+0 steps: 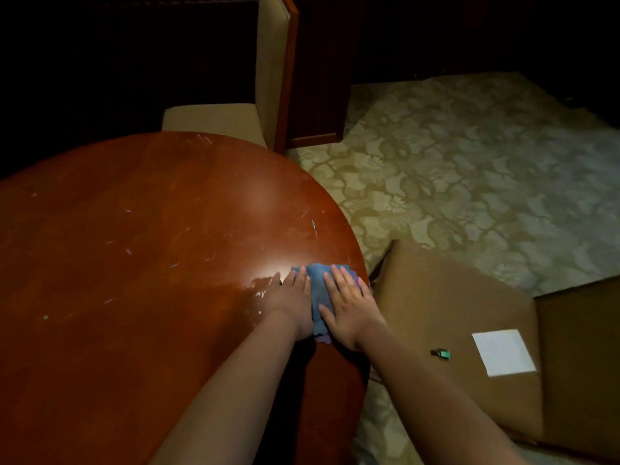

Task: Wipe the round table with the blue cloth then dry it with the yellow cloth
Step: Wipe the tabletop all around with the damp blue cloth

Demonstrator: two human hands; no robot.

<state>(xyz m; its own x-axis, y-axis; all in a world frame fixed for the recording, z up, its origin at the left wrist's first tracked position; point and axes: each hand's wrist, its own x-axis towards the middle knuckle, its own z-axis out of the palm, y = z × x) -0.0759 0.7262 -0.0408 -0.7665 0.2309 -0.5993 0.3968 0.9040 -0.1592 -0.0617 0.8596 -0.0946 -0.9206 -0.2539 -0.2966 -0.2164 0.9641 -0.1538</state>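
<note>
The round table (134,263) has a glossy reddish-brown wooden top that fills the left half of the view. A blue cloth (318,290) lies bunched near the table's right edge. My left hand (292,303) presses flat on the cloth's left side with straight fingers. My right hand (349,307) presses flat on its right side, fingers spread. A wet sheen shows on the wood just left of my hands. No yellow cloth is in view.
A beige upholstered chair (235,119) stands behind the table. To the right is another chair (453,313) with a white paper square (503,352) and a small dark object (441,354) on its seat. Patterned carpet (469,179) covers the floor.
</note>
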